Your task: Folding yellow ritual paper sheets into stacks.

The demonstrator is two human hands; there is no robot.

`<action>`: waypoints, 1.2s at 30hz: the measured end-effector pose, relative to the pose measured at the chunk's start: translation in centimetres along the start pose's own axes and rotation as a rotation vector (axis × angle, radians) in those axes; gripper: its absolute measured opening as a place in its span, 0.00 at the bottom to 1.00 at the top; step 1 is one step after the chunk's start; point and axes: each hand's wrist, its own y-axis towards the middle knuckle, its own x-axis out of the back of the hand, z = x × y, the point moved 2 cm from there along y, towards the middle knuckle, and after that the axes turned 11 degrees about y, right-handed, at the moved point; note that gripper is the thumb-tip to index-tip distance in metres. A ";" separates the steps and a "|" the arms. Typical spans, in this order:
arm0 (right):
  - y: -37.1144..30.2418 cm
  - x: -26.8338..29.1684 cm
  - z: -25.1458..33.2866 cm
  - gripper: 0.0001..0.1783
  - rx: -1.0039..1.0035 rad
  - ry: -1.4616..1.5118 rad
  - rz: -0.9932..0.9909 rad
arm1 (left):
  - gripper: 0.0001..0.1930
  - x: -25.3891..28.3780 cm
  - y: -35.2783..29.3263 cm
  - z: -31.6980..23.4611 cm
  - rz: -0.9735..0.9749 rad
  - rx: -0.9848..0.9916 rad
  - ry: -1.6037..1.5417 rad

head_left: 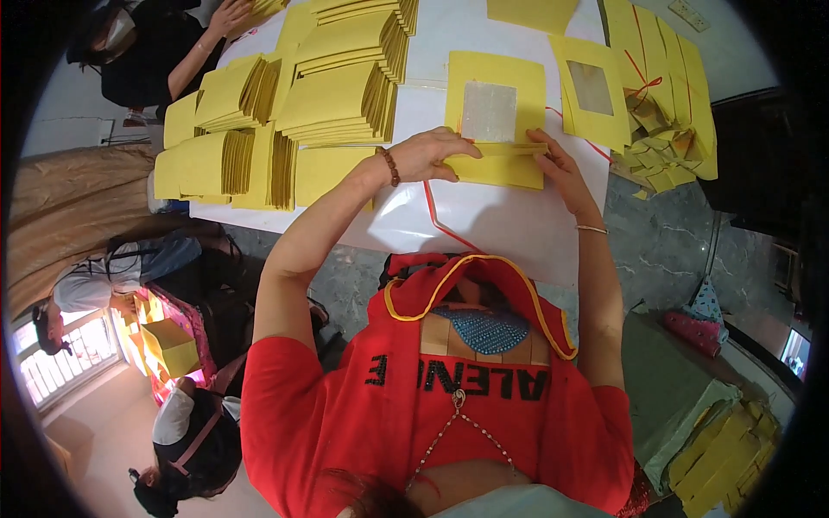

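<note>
In front of me on the white-covered table (397, 211) lies a yellow paper bag (462, 73) with a pale, see-through-looking window. Its near part is folded into a raised strip that runs crosswise. My left hand (425, 157) grips the left end of this fold, thumb on the near side and fingers over the top. At the fold's right end, my right hand (563, 173) pinches the paper between thumb and fingers. A red ribbon (436, 222) trails from beneath the work toward the table's near edge.
Stacks of folded yellow paper (341, 108) cover the table's left side. To the right are another windowed yellow piece (591, 86) and a tied yellow bundle (669, 78). A co-worker's hand (229, 15) is at the far left; other people sit lower left.
</note>
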 end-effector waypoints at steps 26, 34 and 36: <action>0.2 0.0 -0.6 0.13 0.128 -0.006 0.036 | 0.04 0.5 1.3 0.4 0.149 -0.048 0.190; 0.3 0.0 -0.5 0.09 0.136 -0.065 -0.002 | 0.10 0.0 -0.2 -0.4 -0.078 -0.126 0.420; 0.4 0.1 -0.8 0.09 0.143 -0.044 0.008 | 0.11 0.2 -0.1 -0.3 -0.018 -0.152 0.443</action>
